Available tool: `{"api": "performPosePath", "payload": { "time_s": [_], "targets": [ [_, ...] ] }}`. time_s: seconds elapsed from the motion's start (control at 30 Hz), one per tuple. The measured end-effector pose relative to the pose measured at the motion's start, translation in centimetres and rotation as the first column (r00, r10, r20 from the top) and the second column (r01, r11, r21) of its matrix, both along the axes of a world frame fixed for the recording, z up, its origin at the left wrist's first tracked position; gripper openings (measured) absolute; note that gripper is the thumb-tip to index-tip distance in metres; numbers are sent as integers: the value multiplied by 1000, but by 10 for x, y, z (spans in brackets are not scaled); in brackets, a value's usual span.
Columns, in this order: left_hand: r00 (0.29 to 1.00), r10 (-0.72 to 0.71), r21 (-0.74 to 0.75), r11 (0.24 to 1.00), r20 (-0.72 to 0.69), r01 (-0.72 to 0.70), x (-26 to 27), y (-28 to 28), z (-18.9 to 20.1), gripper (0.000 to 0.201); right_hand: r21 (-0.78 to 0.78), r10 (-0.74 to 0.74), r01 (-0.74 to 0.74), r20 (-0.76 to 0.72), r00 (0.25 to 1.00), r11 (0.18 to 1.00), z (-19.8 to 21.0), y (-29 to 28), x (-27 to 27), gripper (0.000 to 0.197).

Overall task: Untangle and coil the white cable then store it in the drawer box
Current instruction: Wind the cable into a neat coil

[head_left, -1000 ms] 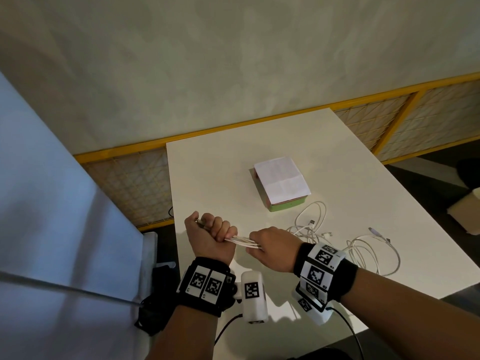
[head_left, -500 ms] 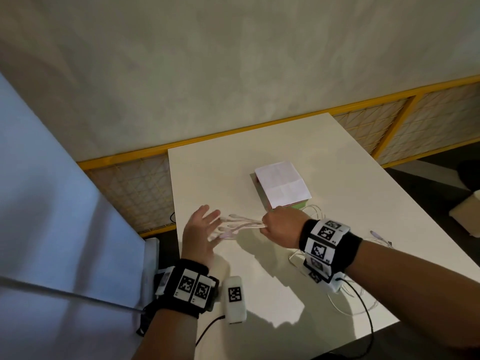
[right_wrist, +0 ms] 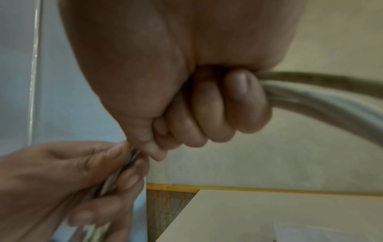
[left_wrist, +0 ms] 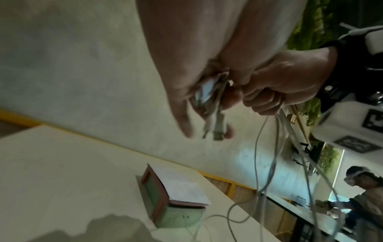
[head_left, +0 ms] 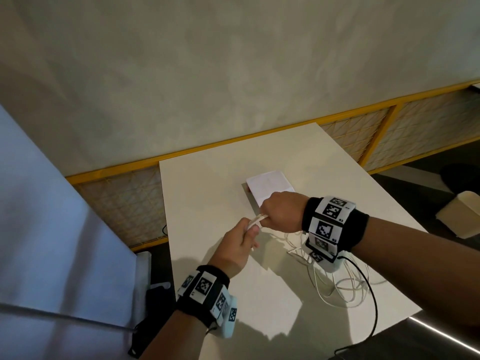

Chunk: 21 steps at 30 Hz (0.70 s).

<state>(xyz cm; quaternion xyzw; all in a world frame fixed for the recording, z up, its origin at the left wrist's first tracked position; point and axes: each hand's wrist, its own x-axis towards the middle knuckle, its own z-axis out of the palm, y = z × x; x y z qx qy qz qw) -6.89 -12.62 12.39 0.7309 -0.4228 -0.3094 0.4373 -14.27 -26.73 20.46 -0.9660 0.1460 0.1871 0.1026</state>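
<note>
The white cable (head_left: 255, 221) runs as a short bundle of strands between my two hands above the white table (head_left: 207, 193). My left hand (head_left: 242, 239) pinches the bundle near its ends, and plugs (left_wrist: 217, 131) hang below the fingers. My right hand (head_left: 279, 214) is fisted round the same strands (right_wrist: 323, 98); the rest of the cable (head_left: 345, 287) trails down in loose loops on the table under my right wrist. The drawer box (head_left: 270, 184), white-topped with a green front (left_wrist: 178, 217), stands just behind my right hand.
The table's left edge (head_left: 166, 229) drops to a yellow-framed mesh fence (head_left: 124, 203) and a blue-white panel (head_left: 52, 229). A black lead (head_left: 371, 307) runs off my right wristband over the near table edge. A beige block (head_left: 462, 216) sits on the floor at the right.
My left hand, spread open half a second ago, has closed on the cable ends again. Both hands have moved right and towards the drawer box, dragging the loose loops with them.
</note>
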Motion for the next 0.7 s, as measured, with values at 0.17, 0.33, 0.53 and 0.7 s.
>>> {"api": "performPosePath", "payload": {
  "time_s": [0.17,0.33,0.53,0.7],
  "targets": [
    [965,117,-23,992,-233,-126,-13,-8,8,30,84,-124,116,99,987,990,3,-11,4,28],
    [955,168,-58,981,-246,-187,0,-9,11,32,170,-266,252,65,962,953,-2,-21,1,38],
    [922,223,-88,961,-317,-262,-4,-8,10,30,406,-454,385,84,887,829,0,-8,7,50],
    [922,188,-107,966,-338,-236,-11,-17,12,32,661,-648,444,84,757,605,-3,4,17,40]
  ]
}}
